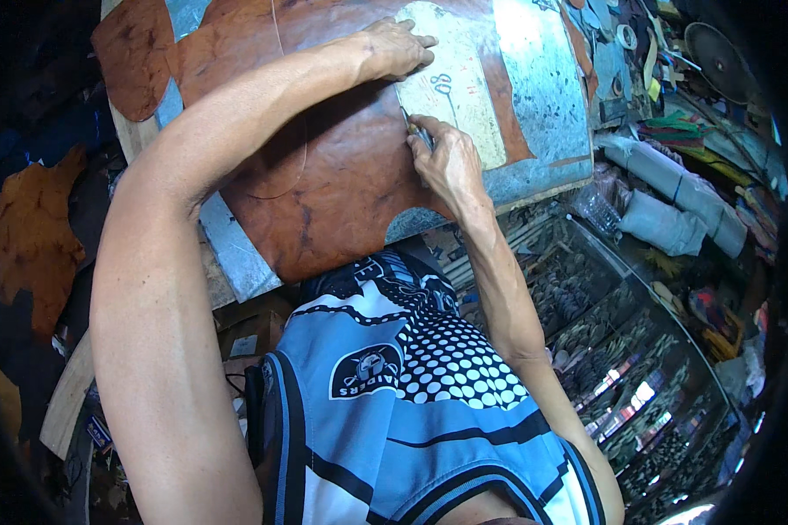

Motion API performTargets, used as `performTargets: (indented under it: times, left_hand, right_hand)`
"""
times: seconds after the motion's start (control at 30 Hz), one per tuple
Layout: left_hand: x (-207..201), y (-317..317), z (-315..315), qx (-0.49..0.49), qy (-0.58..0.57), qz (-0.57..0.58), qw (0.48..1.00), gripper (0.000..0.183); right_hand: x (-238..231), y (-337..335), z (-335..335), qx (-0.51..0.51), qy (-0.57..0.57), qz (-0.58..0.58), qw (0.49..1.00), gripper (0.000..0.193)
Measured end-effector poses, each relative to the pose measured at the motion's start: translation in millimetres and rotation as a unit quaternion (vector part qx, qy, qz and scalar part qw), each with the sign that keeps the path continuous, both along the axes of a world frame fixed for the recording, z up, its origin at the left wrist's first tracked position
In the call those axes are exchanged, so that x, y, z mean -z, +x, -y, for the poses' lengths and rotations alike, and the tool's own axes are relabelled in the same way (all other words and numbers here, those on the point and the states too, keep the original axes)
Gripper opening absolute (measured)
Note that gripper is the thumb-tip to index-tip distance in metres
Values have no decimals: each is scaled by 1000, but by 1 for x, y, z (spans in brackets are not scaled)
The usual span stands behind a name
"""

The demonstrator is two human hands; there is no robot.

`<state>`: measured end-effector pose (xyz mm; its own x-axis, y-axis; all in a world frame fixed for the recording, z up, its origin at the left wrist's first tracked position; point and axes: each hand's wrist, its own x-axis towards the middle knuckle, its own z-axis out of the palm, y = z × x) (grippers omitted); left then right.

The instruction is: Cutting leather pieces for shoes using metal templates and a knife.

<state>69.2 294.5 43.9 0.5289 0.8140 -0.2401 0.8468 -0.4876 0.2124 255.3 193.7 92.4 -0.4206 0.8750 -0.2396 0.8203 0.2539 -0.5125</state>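
A brown, mottled piece of leather lies spread over the work surface. On it rests a long cream template with rounded corners and handwritten marks. My left hand lies across the template's far left edge, fingers stretched out and pressing down. My right hand is closed round a slim knife with a metallic handle. The knife's thin tip meets the template's left edge, beside the leather. A fine curved line runs over the leather to the left of both hands.
Grey-blue metal sheeting covers the work surface and shows around the leather. Another brown leather piece hangs at the far left. Plastic-wrapped rolls and assorted scraps crowd the right. A glass-topped case stands at the lower right.
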Motion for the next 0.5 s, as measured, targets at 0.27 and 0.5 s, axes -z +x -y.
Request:
performTargets:
  times: [0.27, 0.5]
  left_hand:
    - [59, -8, -14, 80, 95, 67, 990, 21]
    - [48, -8, -13, 78, 95, 83, 989, 21]
  right_hand:
    - [-17, 52, 65, 21, -46, 22, 998, 29]
    - [-40, 95, 119, 80, -127, 28, 988, 30]
